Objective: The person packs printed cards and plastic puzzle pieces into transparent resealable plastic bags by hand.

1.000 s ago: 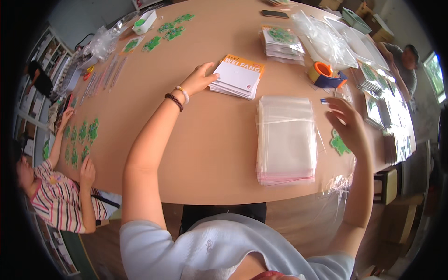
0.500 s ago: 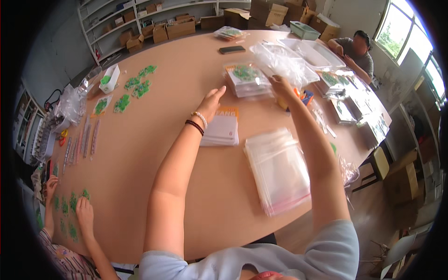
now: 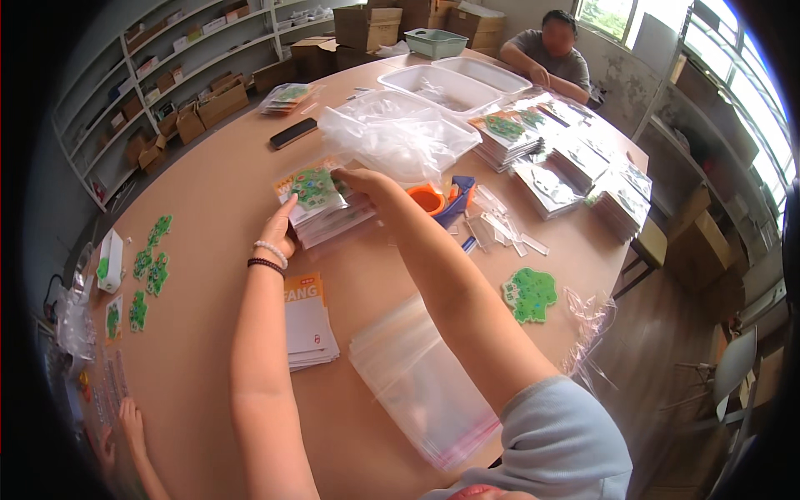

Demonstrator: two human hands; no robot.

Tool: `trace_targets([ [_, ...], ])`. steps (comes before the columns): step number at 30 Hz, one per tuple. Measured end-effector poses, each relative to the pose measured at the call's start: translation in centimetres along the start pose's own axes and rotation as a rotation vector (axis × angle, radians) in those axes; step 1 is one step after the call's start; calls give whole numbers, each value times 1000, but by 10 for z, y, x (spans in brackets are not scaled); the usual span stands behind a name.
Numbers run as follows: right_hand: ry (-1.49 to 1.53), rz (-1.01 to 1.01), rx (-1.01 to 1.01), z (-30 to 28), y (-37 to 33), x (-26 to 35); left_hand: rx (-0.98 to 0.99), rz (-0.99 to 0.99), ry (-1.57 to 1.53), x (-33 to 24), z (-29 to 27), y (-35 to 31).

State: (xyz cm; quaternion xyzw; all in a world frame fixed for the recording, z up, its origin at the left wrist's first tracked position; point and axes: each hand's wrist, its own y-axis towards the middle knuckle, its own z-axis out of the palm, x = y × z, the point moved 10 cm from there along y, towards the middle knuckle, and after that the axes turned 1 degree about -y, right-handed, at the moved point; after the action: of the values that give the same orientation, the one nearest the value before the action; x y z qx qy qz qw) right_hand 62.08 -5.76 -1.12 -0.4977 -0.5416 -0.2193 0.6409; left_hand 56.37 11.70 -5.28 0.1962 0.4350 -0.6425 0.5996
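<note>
A stack of clear-bagged cards (image 3: 329, 221), topped by a green map-shaped piece, lies between my two hands. Gripping its near left side is my left hand (image 3: 282, 227), with the thumb up along the edge. My right hand (image 3: 362, 182) holds the stack's right edge, fingers partly hidden behind it. Closer to me lies a pile of orange-and-white cards (image 3: 308, 325). A sheaf of clear plastic bags (image 3: 425, 375) with pink strips rests under my right forearm.
Tangled clear bags (image 3: 392, 137) fill a white tray beyond the stack. An orange tape roll (image 3: 427, 198) sits beside a blue tape dispenser (image 3: 457, 204). Bagged stacks (image 3: 554, 179) stand at right, near a loose green piece (image 3: 530, 294). A co-worker (image 3: 550, 58) sits far right; another person's hands (image 3: 129, 425) are lower left.
My view has swung to the right. Both hands, apart from the bagged stack before, have closed in on its sides. The other person's hands at lower left have shifted.
</note>
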Motion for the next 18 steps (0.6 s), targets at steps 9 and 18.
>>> trace_targets([
  [9, 223, -48, 77, -4, 13, -21, 50, -66, 85, -1, 44, -19],
  [18, 278, 17, 330, 63, -68, 16, -3, 88, 52, -44, 18, -146],
])
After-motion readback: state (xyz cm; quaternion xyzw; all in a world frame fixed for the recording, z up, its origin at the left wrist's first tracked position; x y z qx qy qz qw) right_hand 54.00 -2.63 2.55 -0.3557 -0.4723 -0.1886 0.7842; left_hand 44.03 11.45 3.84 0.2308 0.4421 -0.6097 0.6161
